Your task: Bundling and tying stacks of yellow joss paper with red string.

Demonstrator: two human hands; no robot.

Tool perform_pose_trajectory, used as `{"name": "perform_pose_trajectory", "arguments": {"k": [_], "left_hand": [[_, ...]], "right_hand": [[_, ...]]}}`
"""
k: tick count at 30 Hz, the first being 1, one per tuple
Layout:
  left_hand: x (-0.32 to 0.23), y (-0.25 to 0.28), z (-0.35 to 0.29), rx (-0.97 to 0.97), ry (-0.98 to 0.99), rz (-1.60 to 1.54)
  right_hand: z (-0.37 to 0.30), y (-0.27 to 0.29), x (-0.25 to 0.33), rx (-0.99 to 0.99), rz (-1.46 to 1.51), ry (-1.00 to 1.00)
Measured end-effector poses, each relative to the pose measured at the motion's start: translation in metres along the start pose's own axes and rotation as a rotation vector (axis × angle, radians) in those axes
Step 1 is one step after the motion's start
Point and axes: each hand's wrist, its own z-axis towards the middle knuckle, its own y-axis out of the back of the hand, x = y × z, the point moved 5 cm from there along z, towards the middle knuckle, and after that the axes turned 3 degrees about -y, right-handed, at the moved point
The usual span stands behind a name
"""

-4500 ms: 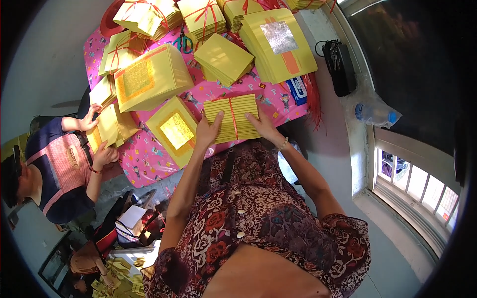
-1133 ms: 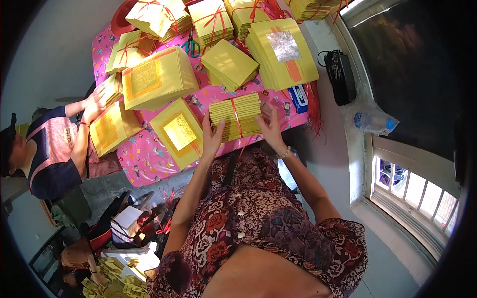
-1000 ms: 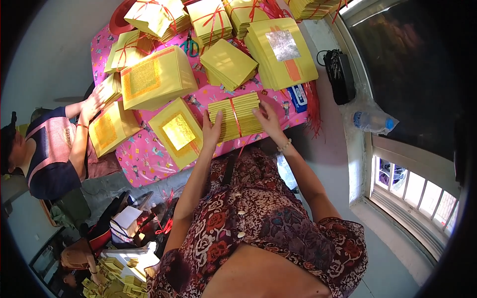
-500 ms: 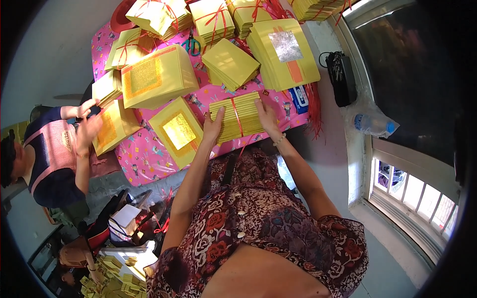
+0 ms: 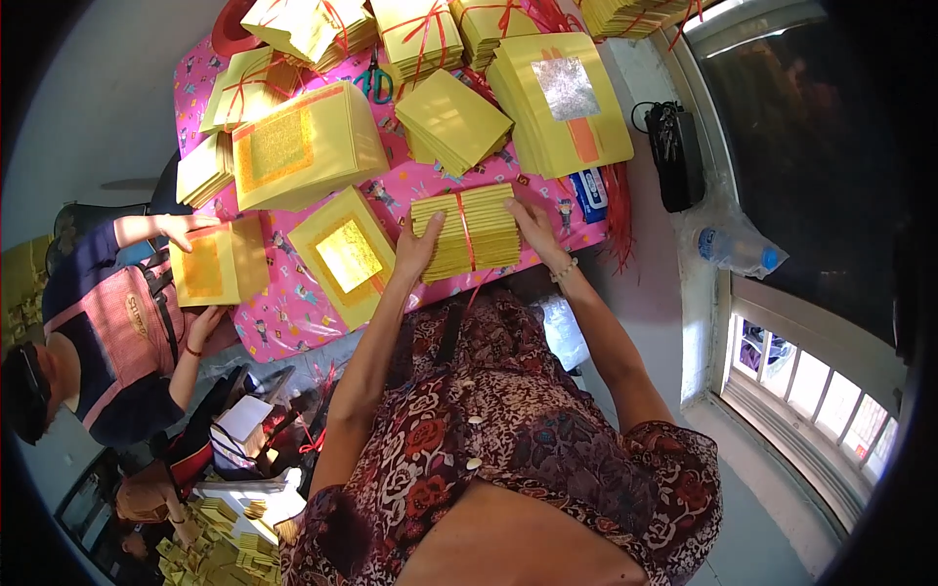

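Two hands flank your yellow paper bundle (image 5: 467, 232), tied with red string, at the near edge of the pink counter (image 5: 293, 322): left hand (image 5: 420, 249) and right hand (image 5: 535, 223) press flat, fingers extended, against its ends. Gold-foil sheets (image 5: 344, 256) lie just left.

Scissors (image 5: 374, 82): lay among yellow stacks at the table's far side.
Water bottle (image 5: 738, 251): lay on the windowsill.
Co-worker (image 5: 107, 332): held a yellow stack (image 5: 217, 264).
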Motion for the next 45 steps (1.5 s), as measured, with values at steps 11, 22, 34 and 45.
{"name": "perform_pose_trajectory", "arguments": {"k": [11, 22, 34, 45], "left_hand": [[0.014, 0.012, 0.0, -0.399, -0.252, 0.196], [0.004, 0.032, -0.006, -0.325, -0.264, -0.207], [-0.013, 0.024, -0.021, -0.224, -0.309, -0.142], [-0.016, 0.022, -0.016, -0.227, -0.285, -0.129]], "right_hand": [[-0.033, -0.007, 0.112, -0.132, -0.767, 0.579], [0.013, 0.021, 0.0, -0.014, -0.177, 0.29], [-0.012, 0.004, 0.028, -0.148, -0.393, 0.436], [-0.018, 0.009, 0.047, -0.115, -0.492, 0.587]]}}
